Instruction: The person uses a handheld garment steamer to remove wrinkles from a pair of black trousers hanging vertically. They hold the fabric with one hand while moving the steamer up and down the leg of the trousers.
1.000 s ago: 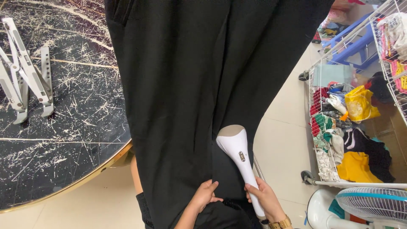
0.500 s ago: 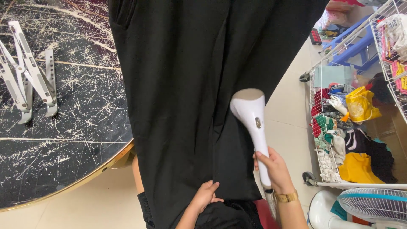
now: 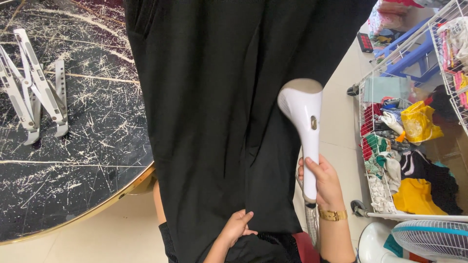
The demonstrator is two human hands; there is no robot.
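A black garment [image 3: 214, 112] hangs down the middle of the view, its lower hem gathered near the bottom edge; a white handheld steamer [image 3: 304, 126] stands against its right side, head uppermost and turned toward the cloth. The right hand [image 3: 324, 182], a gold watch [image 3: 333, 215] on its wrist, is clamped around the lower handle of the steamer, fingers wrapped fully closed. The left hand [image 3: 237, 226] is closed on the lower hem of the garment, thumb on top, and appears to pull the cloth taut. Judged risks: the left hand lies below and close to the steamer head's line, so hot vapour or a downward stroke could scald it; if the hem grip slackens, the cloth may fold and take a new crease; a head held too long in one place could mark or wet the fabric; the cord [image 3: 312, 221] hanging below the handle, near the hem, could snag. To the left, the round dark marble desk [image 3: 73, 160] with a gold rim carries a folded metal stand [image 3: 34, 92] near its left edge. To the right stand a wire cart [image 3: 385, 195] of folded clothes and, at the bottom right corner, a fan [image 3: 429, 238].
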